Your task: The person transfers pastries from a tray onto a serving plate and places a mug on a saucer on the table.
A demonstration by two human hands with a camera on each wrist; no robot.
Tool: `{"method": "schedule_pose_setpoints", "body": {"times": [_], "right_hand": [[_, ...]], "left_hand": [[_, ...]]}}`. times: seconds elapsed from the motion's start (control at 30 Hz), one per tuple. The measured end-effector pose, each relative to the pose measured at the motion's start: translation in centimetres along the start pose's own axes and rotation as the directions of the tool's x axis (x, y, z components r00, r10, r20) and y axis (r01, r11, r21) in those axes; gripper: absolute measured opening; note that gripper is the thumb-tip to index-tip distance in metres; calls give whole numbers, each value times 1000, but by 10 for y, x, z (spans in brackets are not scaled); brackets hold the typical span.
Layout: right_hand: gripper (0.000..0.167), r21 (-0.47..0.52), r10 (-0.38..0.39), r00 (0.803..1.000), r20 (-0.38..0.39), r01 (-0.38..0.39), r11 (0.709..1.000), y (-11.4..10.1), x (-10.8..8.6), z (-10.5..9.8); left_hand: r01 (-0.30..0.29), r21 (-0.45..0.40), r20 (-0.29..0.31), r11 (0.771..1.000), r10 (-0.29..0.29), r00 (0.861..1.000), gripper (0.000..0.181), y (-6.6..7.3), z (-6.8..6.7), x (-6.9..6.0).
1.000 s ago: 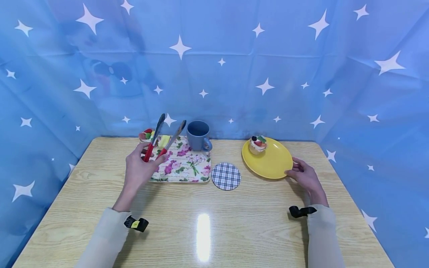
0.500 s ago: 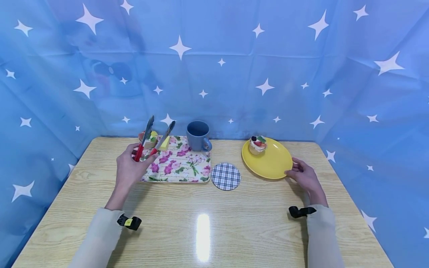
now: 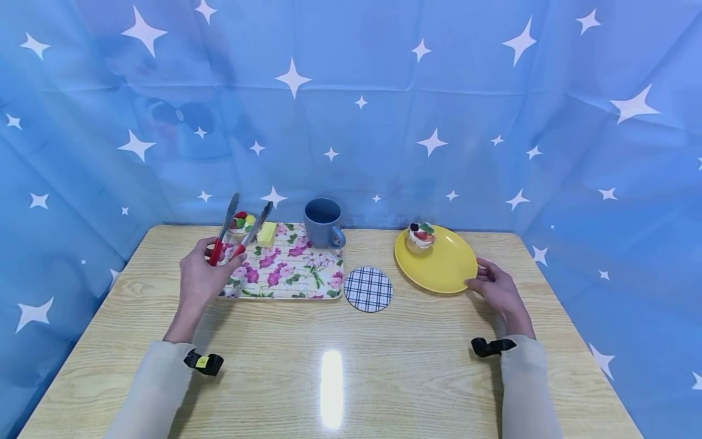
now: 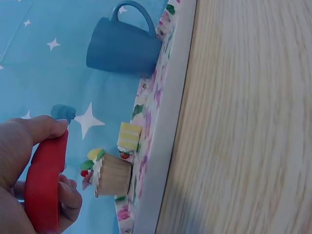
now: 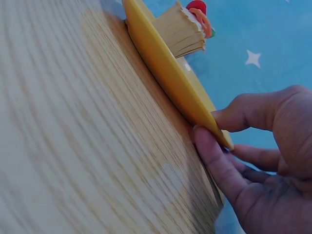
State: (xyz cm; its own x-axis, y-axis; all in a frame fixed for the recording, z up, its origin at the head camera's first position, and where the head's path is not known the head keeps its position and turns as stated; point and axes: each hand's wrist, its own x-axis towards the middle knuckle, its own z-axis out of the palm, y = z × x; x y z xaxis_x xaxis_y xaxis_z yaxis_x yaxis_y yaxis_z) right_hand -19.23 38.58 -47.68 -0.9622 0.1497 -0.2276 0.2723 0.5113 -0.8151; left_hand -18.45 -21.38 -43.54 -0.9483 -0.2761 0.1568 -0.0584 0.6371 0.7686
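Observation:
My left hand (image 3: 200, 274) holds a pair of red-handled tongs (image 3: 227, 221), whose two metal arms stand spread with nothing between them. In the head view a fruit-topped cupcake (image 3: 239, 224) shows behind the tongs, on the floral tray (image 3: 285, 281). Seen from the left wrist, the red handle (image 4: 46, 187) is raised above that cupcake (image 4: 114, 175), and a yellow cake slice (image 4: 129, 136) sits beside it. On the right, my right hand (image 3: 500, 292) pinches the rim of a yellow plate (image 3: 444, 268) between thumb and fingers. Another cupcake (image 3: 420, 239) stands on the plate's back left part.
A blue mug (image 3: 322, 222) stands at the tray's back right corner. Between tray and plate lies a round checked coaster (image 3: 368, 289). The wooden table (image 3: 263, 366) ends at a blue star-patterned curtain (image 3: 351, 122).
My left hand has moved left with the tongs, from over the cake slice to the cupcake on the tray. My right hand and the plate have stayed in place.

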Motion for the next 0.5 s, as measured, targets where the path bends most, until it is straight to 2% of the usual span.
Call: {"method": "schedule_pose_setpoints", "body": {"times": [0.23, 0.5], "right_hand": [[82, 6, 10, 1000, -10, -10, 1000, -1, 0, 0], [82, 1, 8, 1000, -5, -8, 1000, -1, -1, -1]], "left_hand": [[-4, 17, -18, 1000, 5, 1000, 76, -10, 0, 4], [18, 33, -1, 999, -18, 1000, 76, -18, -1, 8]]}}
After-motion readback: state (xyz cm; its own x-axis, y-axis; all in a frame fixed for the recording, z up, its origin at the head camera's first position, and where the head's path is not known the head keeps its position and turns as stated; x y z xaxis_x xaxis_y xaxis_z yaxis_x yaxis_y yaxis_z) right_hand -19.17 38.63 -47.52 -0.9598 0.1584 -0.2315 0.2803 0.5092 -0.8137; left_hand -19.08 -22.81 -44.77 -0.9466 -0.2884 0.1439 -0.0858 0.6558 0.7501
